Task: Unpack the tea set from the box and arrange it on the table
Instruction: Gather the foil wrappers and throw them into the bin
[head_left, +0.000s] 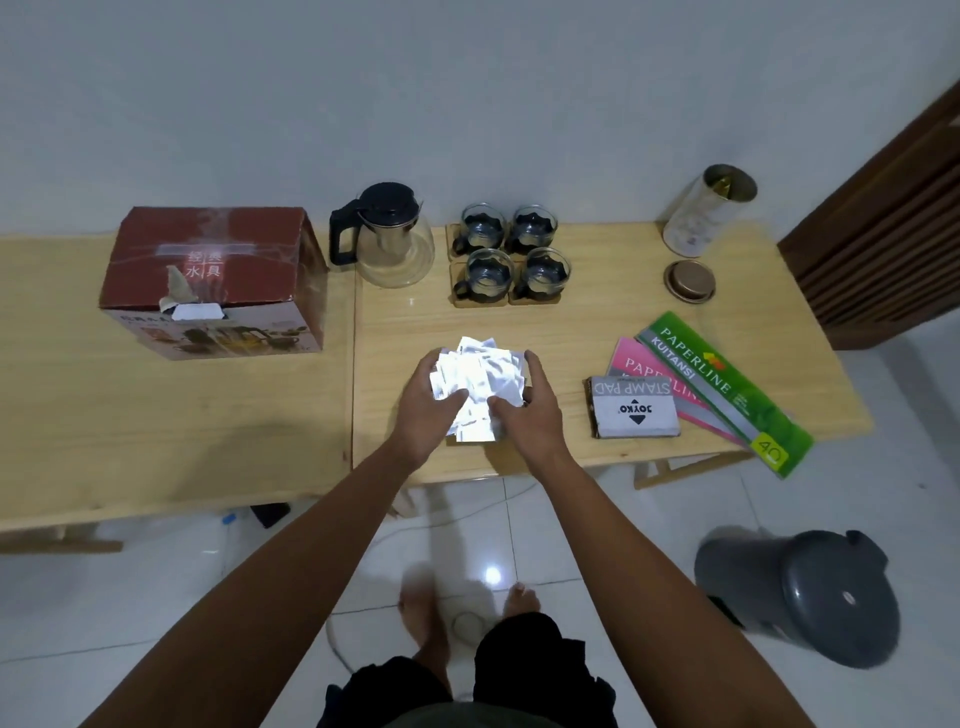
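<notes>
A dark red tea-set box (213, 283) stands closed on the left table. A glass teapot (387, 236) with a black lid and handle stands at the back of the right table. Beside it several glass cups (511, 252) with black holders sit on wooden coasters. At the front middle lies a pile of shiny silver sachets (478, 384). My left hand (428, 405) and my right hand (524, 408) clasp the pile from both sides, fingers curled over it.
An open gold tin (709, 218) and its lid (689, 280) stand at the back right. A stamp pad box (636, 408) and receipt books (722, 379) lie on the right. A grey bin (800, 592) lies tipped on the tiled floor. A white wall runs behind the tables.
</notes>
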